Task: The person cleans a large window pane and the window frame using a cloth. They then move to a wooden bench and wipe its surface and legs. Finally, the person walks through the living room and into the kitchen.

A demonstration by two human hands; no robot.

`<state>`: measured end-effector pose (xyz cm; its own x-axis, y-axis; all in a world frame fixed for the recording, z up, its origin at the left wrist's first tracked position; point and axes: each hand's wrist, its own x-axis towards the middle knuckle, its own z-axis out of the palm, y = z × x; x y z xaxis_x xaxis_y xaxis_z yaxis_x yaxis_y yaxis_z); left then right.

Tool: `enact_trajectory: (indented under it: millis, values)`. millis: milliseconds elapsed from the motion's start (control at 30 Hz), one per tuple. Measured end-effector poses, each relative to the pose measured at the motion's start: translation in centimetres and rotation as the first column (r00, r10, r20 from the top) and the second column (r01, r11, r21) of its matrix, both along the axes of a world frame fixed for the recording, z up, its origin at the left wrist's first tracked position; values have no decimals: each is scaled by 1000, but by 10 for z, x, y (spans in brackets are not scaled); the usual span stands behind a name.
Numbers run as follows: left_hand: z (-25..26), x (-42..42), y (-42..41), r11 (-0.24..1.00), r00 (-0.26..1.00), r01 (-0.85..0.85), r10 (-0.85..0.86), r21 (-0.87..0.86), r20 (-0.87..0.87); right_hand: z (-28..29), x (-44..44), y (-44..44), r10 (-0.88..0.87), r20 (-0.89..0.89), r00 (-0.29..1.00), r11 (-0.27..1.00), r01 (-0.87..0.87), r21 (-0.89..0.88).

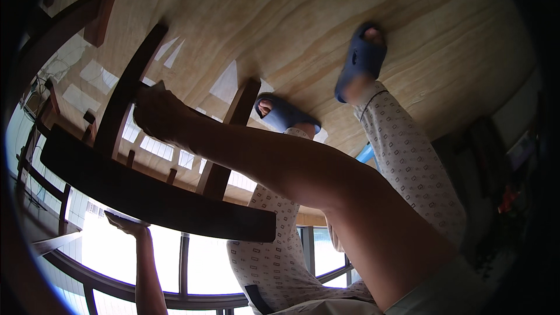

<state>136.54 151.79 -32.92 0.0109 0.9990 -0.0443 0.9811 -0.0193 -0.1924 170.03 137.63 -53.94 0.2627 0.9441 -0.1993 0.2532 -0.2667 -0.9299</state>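
Note:
A dark wooden piece of furniture, like a stool or chair, stands at the left, with a thick curved slab (157, 192) and two legs, a far one (127, 92) and a nearer one (244, 103). Across the picture reaches my right arm. My right hand (157, 111) is at the far leg, by a short crosspiece; its fingers are in shade, and a small pointed edge, perhaps cloth, shows at them. My left hand (127, 224) is raised below the slab, fingers stretched out, with a thin pale edge between hand and slab. Whether it grips anything is hidden.
Blue slippers (362, 59) are on my feet on the wood-patterned floor (271, 22). More dark wooden furniture (65, 15) stands at the upper left. Cables (33, 96) hang at the far left. Bright windows (210, 267) lie behind my left arm. A blue object (365, 153) shows beside my patterned trouser leg.

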Motion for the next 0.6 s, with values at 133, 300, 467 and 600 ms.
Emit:
enact_trajectory:
  millis: [133,300,467,600]
  values:
    - [-1,5,-5,981,974,-195,191,21,123,4,6,-17,100,-141,985,984,-119,-132]
    - [-4,-4,-3,999,999,-42,42,28,-3,4,10,5,34,179,983,991,-57,125]
    - [10,-48,12,983,980,180,-179,13,-89,-5,3,13,-157,-323,933,984,177,33]
    - [-3,13,-1,985,967,-171,168,-4,194,-5,8,-27,-52,-459,887,980,-43,-194]
